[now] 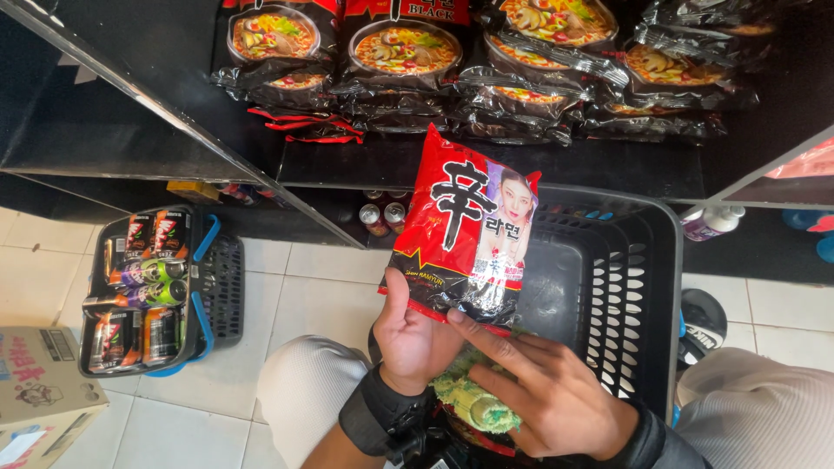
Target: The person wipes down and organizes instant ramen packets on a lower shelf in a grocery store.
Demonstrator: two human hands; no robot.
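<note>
My left hand (pixel 408 339) holds a red and black noodle packet (pixel 460 230) by its lower edge, upright over a dark plastic basket (pixel 647 287). My right hand (pixel 547 386) touches the packet's bottom edge with its fingertips and rests over a green fuzzy cloth (pixel 473 404) lying between my hands. Both wrists wear black bands. My knees in pale trousers show at the bottom left and right.
A black shelf (pixel 486 165) holds rows of dark noodle packets (pixel 404 61). Cans (pixel 384 217) stand under the shelf. A second basket (pixel 217 287) with several cans sits on the tiled floor at left, beside a cardboard box (pixel 39 382). A bottle (pixel 708 223) lies at right.
</note>
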